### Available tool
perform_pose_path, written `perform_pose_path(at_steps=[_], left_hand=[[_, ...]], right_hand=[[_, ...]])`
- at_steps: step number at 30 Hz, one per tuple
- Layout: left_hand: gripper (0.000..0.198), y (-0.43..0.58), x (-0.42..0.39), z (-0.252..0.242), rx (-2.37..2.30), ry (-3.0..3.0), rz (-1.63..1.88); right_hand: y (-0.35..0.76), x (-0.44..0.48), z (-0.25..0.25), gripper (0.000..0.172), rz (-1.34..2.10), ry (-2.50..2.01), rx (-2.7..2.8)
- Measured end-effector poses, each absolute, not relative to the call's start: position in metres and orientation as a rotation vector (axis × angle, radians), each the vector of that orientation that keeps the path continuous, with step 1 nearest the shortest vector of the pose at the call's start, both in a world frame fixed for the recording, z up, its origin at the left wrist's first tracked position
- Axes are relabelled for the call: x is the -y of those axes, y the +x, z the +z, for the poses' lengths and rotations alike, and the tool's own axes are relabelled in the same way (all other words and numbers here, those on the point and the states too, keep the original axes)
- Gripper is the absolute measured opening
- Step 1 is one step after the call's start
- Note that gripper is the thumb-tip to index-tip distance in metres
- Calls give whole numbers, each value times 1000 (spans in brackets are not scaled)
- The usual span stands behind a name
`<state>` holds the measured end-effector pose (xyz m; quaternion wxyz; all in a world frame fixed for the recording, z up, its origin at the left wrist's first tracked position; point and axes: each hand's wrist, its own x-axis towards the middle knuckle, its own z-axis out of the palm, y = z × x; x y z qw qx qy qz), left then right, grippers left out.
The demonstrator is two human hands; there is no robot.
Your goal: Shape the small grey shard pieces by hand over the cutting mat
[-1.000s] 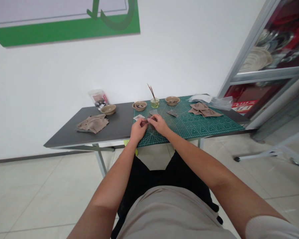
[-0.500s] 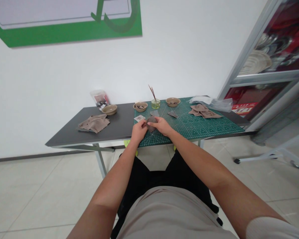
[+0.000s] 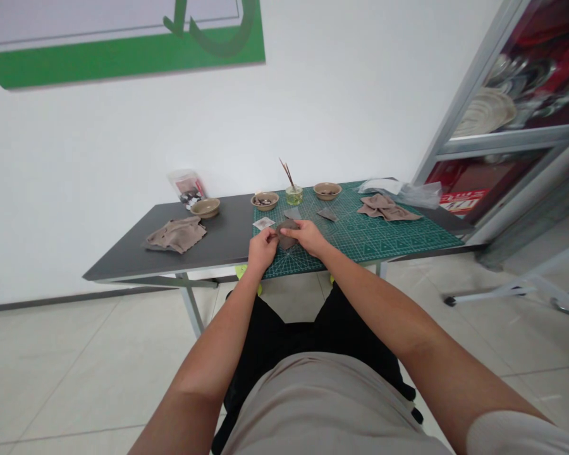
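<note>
A small grey-brown flat piece point(image 3: 288, 239) is held just above the front of the green cutting mat point(image 3: 389, 243); its material is too small to make out. My right hand point(image 3: 310, 237) grips it from the right, thumb on top. At its left edge my left hand point(image 3: 262, 248) is closed, fingertips pinched against the piece. Just beyond the hands lie a small white printed card point(image 3: 263, 223), a clear flat sheet point(image 3: 293, 213) and a dark grey flat piece point(image 3: 327, 215).
Behind stand two tan bowls point(image 3: 264, 201) point(image 3: 327, 191) with small pieces, and a glass jar point(image 3: 294, 195) holding thin sticks. On the left are a brown cloth point(image 3: 176, 236), another bowl point(image 3: 205, 208) and a plastic pouch point(image 3: 187, 189). On the right lie another cloth point(image 3: 387, 207) and a plastic bag point(image 3: 420, 194).
The view has shifted slightly, so everything sits a little further left and up. Both hands keep the same hold on the grey-brown piece, with hardly any visible movement.
</note>
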<state>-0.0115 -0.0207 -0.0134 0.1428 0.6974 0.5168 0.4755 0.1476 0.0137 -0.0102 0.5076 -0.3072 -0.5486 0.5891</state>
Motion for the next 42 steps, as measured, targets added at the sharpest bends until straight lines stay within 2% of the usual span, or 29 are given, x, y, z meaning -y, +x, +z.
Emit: perform_pose_path(at_steps=[8, 15, 21, 28, 34, 42], left_hand=[[12, -10, 22, -12, -1542, 2089, 1321], [9, -11, 22, -13, -1541, 2042, 1344], [14, -9, 23, -13, -1590, 2107, 1289], [11, -11, 23, -15, -1519, 2011, 1360], [18, -9, 25, -13, -1583, 2095, 1309], [12, -10, 22, -13, -1521, 1984, 1357]], right_hand=[[148, -15, -11, 40, 1336, -826, 1485], [147, -14, -12, 42, 1422, -767, 1347], [147, -13, -12, 39, 1242, -825, 1519], [148, -12, -12, 44, 1365, -751, 1383], [150, -13, -12, 43, 1138, -867, 1570], [148, -12, -12, 46, 1261, -786, 1455]])
